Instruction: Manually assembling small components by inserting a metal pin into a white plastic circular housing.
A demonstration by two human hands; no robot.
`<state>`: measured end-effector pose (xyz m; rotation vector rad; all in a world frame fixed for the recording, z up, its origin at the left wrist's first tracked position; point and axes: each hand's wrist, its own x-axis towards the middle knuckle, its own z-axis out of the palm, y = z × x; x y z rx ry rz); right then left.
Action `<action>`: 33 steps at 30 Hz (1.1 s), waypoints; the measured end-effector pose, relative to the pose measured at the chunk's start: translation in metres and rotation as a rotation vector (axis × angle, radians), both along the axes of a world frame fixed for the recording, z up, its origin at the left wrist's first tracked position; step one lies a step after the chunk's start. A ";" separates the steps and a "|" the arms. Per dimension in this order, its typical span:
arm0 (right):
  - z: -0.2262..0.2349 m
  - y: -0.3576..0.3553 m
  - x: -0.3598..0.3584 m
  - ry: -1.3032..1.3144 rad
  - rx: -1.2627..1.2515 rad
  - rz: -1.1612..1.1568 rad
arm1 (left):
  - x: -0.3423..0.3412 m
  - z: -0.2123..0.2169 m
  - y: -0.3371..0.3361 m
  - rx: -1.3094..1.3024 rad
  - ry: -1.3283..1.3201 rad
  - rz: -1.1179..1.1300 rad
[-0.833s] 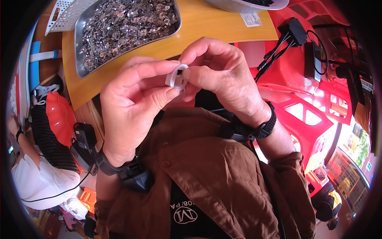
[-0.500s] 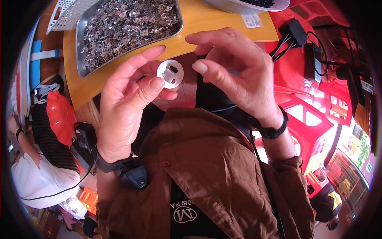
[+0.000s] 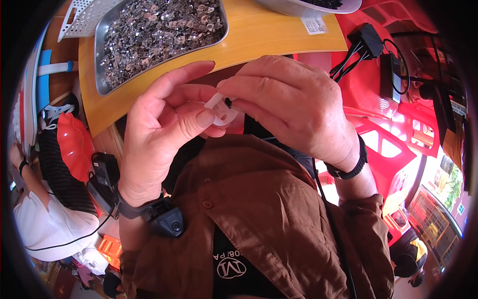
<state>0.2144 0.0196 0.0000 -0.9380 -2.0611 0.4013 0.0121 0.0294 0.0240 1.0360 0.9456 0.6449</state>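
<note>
Between the thumb and fingers of my left hand (image 3: 159, 127) is a small white round plastic piece (image 3: 226, 118). Its face has a pinkish opening and a small dark spot near the upper edge, beside my right thumb. My right hand (image 3: 294, 102) is closed in a pinch on the upper rim of the same piece, and its fingers cover part of it. Whether anything else sits in that pinch is hidden. Both hands are raised in front of my body, just past the near edge of the yellow table (image 3: 259, 37).
A metal tray (image 3: 99, 55) full of small shiny metal pieces lies on the table, beside a white perforated basket (image 3: 74, 17). A bowl (image 3: 343, 8) of black parts stands far right. Red plastic stools (image 3: 383, 144) are on the right. A person in white (image 3: 55, 219) sits at left.
My right hand has come down and left, closing from spread fingers into a pinch at the white piece. The piece has tilted and shifted slightly right and down in my left hand.
</note>
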 end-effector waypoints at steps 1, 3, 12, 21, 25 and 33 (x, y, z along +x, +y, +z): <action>0.000 0.000 0.000 0.000 0.000 0.001 | -0.001 0.000 0.000 -0.001 0.007 -0.005; 0.000 0.000 -0.001 0.009 0.032 0.003 | -0.001 -0.001 -0.001 -0.001 -0.030 0.013; -0.007 0.004 -0.005 0.055 0.157 -0.031 | -0.002 -0.001 0.002 -0.048 -0.085 -0.016; -0.001 0.002 -0.007 0.397 -0.476 -0.103 | 0.001 -0.011 0.002 -0.041 -0.180 0.146; 0.003 0.001 -0.008 0.259 -0.401 -0.121 | -0.006 -0.015 0.004 -0.005 -0.262 0.195; 0.005 0.009 -0.028 0.742 -0.966 0.070 | -0.006 -0.007 0.002 0.146 -0.146 0.144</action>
